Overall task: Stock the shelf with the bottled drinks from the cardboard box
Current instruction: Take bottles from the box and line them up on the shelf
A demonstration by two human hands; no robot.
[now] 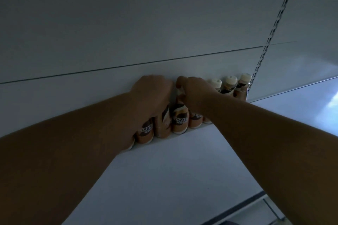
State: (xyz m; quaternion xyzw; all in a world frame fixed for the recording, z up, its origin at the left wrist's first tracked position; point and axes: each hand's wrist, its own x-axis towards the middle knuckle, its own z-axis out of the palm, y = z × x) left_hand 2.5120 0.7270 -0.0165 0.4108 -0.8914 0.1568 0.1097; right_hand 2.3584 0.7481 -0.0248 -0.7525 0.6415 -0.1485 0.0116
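Brown bottles (180,120) under both hands

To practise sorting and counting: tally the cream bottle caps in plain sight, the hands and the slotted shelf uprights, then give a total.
Cream caps in plain sight: 3
Hands, left hand and right hand: 2
Slotted upright: 1
Total: 6

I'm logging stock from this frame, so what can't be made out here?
- Head view: the cardboard box is out of frame.
- The left hand and right hand cover the tops of the bottles under them, so their grip is unclear.
- The bottle count: forearms hide part of the row on the shelf.
- Labels are dim and partly covered.
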